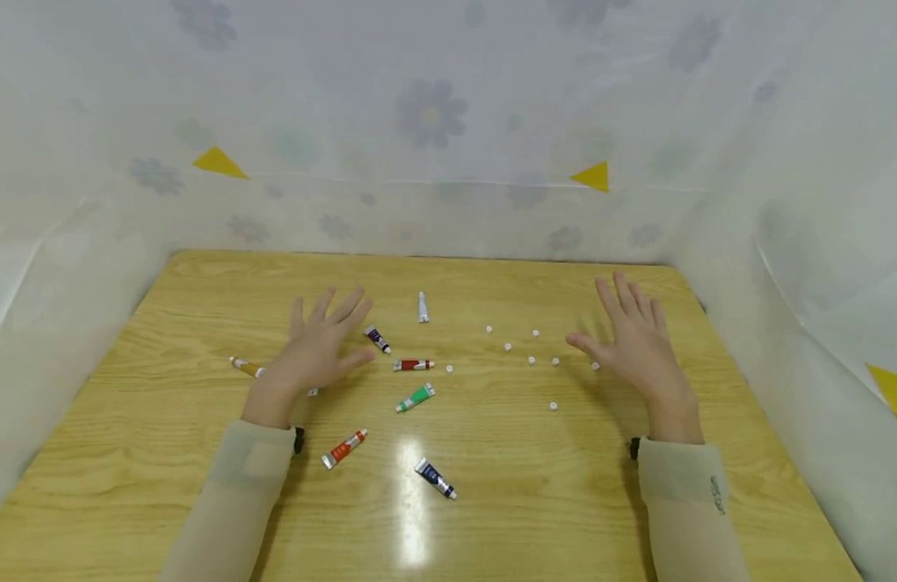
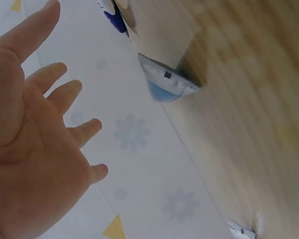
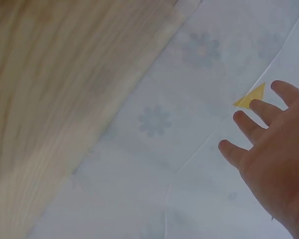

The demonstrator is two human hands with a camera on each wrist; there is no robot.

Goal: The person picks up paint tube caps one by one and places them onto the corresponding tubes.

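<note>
Both hands hover over a wooden table [image 1: 165, 453], fingers spread and holding nothing. My left hand [image 1: 319, 343] is above the table's left middle, next to a dark purple paint tube [image 1: 377, 339] and a red tube [image 1: 413, 365]; an orange-yellow tube [image 1: 245, 367] sticks out to its left. My right hand [image 1: 633, 343] floats at the right, beside several small white caps [image 1: 532, 360]. A green tube [image 1: 416, 397], an orange-red tube [image 1: 343, 449], a dark blue tube [image 1: 436, 478] and a white tube [image 1: 423, 307] lie scattered. Each wrist view shows an open palm [image 2: 25, 149] [image 3: 279, 159].
A white translucent curtain with pale flowers and yellow triangles [image 1: 219, 163] walls the table on three sides. A glare patch [image 1: 410, 501] shines on the wood near the front. A blurred blue-and-white tube [image 2: 167, 87] lies in the left wrist view.
</note>
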